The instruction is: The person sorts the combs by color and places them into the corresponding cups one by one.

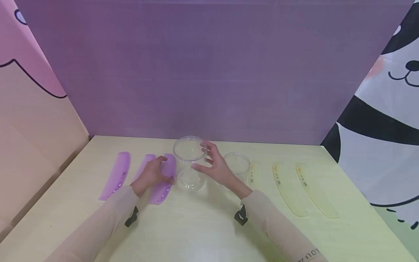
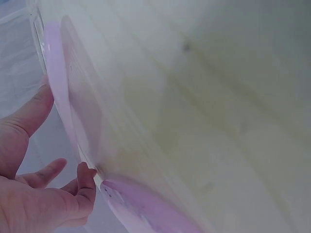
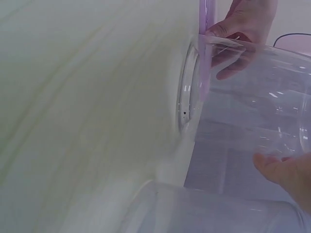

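Observation:
A clear plastic jar (image 1: 189,165) stands at the middle of the table, its round mouth up. My right hand (image 1: 217,165) holds its right side, thumb in front and fingers around the back near the rim. To the left lie three purple combs, among them the left one (image 1: 116,176), the partly covered middle one (image 1: 144,163) and the right one (image 1: 162,189). My left hand (image 1: 152,174) is over the middle and right combs, fingers spread. In the left wrist view its thumb lies against a purple comb (image 2: 58,73), its other fingers apart from the thumb.
Behind my right wrist stands a second clear jar (image 1: 237,163). Three pale yellow combs lie to the right, including the middle one (image 1: 288,193) and the outer one (image 1: 317,193); the inner one (image 1: 258,173) is partly hidden. A purple panel (image 1: 209,72) rises behind the table (image 1: 196,233).

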Tool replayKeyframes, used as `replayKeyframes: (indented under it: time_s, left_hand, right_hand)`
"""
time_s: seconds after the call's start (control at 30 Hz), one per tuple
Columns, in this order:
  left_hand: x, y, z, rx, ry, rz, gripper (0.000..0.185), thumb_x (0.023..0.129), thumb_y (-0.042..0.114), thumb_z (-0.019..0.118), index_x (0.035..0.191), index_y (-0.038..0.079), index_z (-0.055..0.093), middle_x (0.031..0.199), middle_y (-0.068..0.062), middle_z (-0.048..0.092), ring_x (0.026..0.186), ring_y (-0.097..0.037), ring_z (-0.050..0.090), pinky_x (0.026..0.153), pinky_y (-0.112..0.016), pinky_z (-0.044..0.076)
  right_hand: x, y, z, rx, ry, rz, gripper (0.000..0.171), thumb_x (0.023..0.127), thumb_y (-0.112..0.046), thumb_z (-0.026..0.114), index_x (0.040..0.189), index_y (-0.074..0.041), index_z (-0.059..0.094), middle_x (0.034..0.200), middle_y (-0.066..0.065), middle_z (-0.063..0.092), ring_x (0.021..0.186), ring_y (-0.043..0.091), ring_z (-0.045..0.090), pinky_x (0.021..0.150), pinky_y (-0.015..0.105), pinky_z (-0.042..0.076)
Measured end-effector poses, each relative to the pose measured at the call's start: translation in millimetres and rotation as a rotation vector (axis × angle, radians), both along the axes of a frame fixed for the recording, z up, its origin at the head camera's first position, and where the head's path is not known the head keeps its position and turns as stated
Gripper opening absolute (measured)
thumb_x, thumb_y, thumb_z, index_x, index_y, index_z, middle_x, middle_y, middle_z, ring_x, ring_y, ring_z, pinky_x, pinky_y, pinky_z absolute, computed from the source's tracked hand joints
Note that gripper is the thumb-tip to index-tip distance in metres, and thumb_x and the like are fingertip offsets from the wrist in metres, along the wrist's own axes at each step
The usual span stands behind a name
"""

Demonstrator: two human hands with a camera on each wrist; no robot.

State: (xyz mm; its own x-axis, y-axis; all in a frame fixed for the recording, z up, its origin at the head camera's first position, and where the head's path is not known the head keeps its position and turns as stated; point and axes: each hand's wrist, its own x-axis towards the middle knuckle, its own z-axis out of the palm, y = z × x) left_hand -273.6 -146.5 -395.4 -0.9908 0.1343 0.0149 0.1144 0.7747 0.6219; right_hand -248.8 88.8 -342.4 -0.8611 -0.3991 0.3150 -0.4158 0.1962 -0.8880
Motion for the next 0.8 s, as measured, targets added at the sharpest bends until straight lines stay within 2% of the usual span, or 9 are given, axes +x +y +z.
replayKeyframes:
  time_s: [0.33, 0.5, 0.8]
  left_hand:
    - [-2.9, -0.3, -2.0, -0.014, 0.003, 0.011, 0.089, 0.060, 0.020, 0.084, 0.132, -0.004, 0.037, 0.126, -0.027, 0.049, 0.114, -0.041, 0.048, 0.096, -0.050, 0.043]
    - [-4.0, 0.1, -2.4, -0.017, -0.002, 0.023, 0.092, 0.060, 0.020, 0.085, 0.133, -0.005, 0.036, 0.123, -0.025, 0.050, 0.113, -0.038, 0.048, 0.095, -0.049, 0.044]
    - [-5.5, -3.7, -0.3, 0.072, -0.046, 0.045, 0.097, 0.061, 0.017, 0.083, 0.137, -0.005, 0.027, 0.129, -0.028, 0.046, 0.115, -0.042, 0.048, 0.096, -0.049, 0.044]
  right_hand:
    - [-1.1, -2.4, -0.8, -0.005, -0.026, 0.006, 0.080, 0.079, -0.004, 0.069, 0.140, 0.000, 0.018, 0.145, 0.017, 0.029, 0.133, 0.039, 0.029, 0.106, 0.052, 0.031]
    - [-1.5, -3.5, -1.3, -0.003, -0.020, -0.007, 0.079, 0.079, -0.004, 0.069, 0.140, 0.000, 0.019, 0.143, 0.019, 0.030, 0.132, 0.040, 0.030, 0.105, 0.054, 0.032]
    - [-1.6, -3.7, -2.3, -0.003, -0.019, -0.012, 0.078, 0.079, -0.005, 0.069, 0.140, 0.000, 0.020, 0.143, 0.019, 0.031, 0.131, 0.039, 0.032, 0.104, 0.056, 0.033]
